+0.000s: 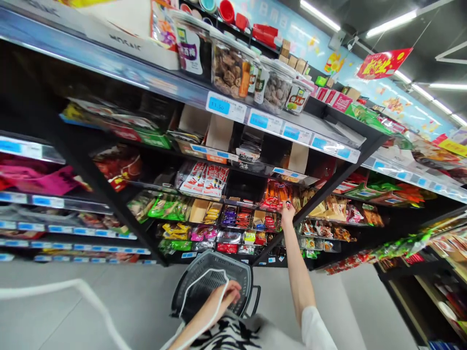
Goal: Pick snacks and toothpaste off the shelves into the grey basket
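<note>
My right hand [287, 213] reaches to a lower shelf, its fingers closed at the edge of a red snack packet [272, 194] in a bin of similar red packets. How much of the packet it grips is partly hidden. Over a grey plastic shopping basket [248, 277] hovers my left hand [228, 292], fingers loosely curled and nothing visible in them. The basket's inside shows bare slatted plastic, and one handle [255, 301] hangs out to its right. A white cord [219, 311] runs across my left forearm and the basket.
Clear jars of dried fruit [231, 68] stand on the upper shelf [153, 82], above my reach. A slanted black shelf post [317, 197] is close to my right hand. Several bins of small snacks [237, 216] fill the lower rows. Grey floor [73, 301] lies below.
</note>
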The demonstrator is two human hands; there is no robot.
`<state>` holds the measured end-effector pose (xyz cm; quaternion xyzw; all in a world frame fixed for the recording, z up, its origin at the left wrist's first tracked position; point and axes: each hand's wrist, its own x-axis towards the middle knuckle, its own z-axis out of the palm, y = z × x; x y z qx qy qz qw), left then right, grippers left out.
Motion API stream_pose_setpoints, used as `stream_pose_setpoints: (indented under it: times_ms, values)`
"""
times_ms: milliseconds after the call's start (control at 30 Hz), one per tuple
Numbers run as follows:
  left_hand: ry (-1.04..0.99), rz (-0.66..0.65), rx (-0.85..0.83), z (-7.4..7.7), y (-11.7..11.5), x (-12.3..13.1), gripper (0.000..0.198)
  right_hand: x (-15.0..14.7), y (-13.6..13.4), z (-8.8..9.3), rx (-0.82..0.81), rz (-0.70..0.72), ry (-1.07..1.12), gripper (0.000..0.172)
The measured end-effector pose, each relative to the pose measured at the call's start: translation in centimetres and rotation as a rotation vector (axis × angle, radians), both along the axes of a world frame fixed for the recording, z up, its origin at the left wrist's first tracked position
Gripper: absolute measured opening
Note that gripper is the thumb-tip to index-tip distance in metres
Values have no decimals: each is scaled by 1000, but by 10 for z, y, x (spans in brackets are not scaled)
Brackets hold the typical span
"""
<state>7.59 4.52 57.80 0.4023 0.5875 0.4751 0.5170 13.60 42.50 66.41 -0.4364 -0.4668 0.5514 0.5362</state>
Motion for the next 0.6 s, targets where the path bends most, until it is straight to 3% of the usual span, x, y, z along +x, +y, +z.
stream_pose_setpoints:
  times_ms: [233, 600]
  values:
    - [-34, 127, 51, -15, 8, -12, 48, -16, 33, 10, -29, 5, -60, 45]
    - [31, -12, 57, -8, 12, -13, 49, -14, 41, -3, 12, -71, -265, 47]
